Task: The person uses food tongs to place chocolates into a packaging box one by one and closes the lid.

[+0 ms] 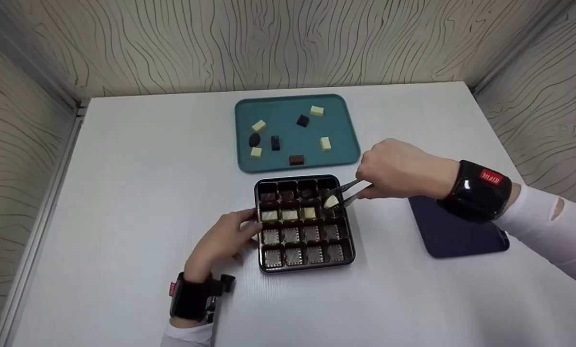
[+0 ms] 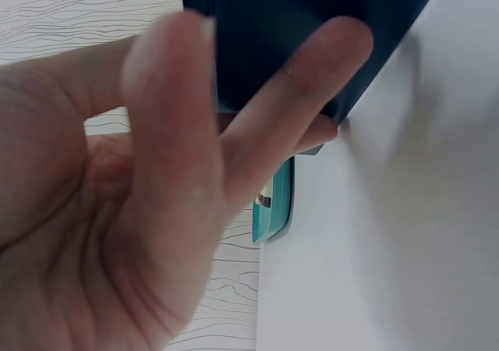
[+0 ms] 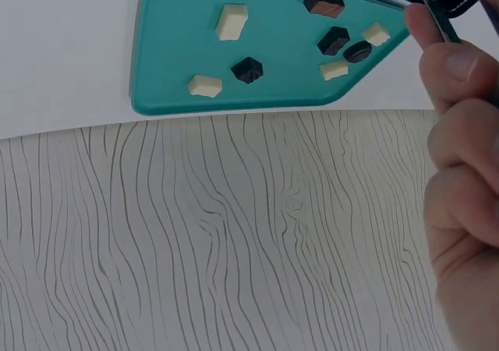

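Observation:
In the head view my right hand (image 1: 394,166) grips a pair of small dark tongs (image 1: 348,185). Their tips hold a white chocolate piece (image 1: 332,201), tilted, at the right-hand compartment of the second row in a black divided box (image 1: 303,269). My left hand (image 1: 225,238) touches the box's left side with fairly straight fingers, also seen close up as the hand (image 2: 171,156) in the left wrist view. Brown and dark chocolates (image 1: 287,195) fill compartments of the back row; white chocolates (image 1: 289,215) sit in the second row. The two front rows hold no chocolates.
Behind the box lies a teal tray (image 1: 307,137) bearing several loose white, brown and dark chocolates, among them a dark oval one (image 1: 254,140). A dark blue tray (image 1: 461,236) lies at the right, partly under my right forearm. Patterned panels (image 1: 268,43) enclose the white table (image 1: 138,193).

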The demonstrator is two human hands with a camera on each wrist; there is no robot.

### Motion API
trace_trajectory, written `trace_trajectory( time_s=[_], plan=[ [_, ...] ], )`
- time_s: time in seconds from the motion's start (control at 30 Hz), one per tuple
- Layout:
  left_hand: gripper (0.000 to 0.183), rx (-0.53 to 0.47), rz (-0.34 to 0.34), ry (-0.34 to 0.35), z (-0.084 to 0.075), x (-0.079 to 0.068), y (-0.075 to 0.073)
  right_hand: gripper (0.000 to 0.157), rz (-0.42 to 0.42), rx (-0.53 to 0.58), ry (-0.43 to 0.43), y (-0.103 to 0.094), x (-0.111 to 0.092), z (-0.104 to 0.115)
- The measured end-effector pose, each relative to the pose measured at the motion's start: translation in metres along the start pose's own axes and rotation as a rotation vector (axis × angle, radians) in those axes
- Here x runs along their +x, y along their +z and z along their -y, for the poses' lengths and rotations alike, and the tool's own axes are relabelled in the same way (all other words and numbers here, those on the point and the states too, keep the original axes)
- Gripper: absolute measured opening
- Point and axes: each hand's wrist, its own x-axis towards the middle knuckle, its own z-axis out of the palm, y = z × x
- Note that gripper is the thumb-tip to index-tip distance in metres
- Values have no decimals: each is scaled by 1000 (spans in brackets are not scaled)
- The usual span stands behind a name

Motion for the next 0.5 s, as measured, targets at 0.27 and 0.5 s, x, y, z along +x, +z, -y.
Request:
trace_trajectory(
  time_s=[0.27,0.5],
  plan=[
    [53,19,-17,-7,0,0,1,44,57,-81,-78,-4,11,9],
    [50,24,-24,-2,0,0,3,43,80,-147,-144,-3,20,12]
  ],
)
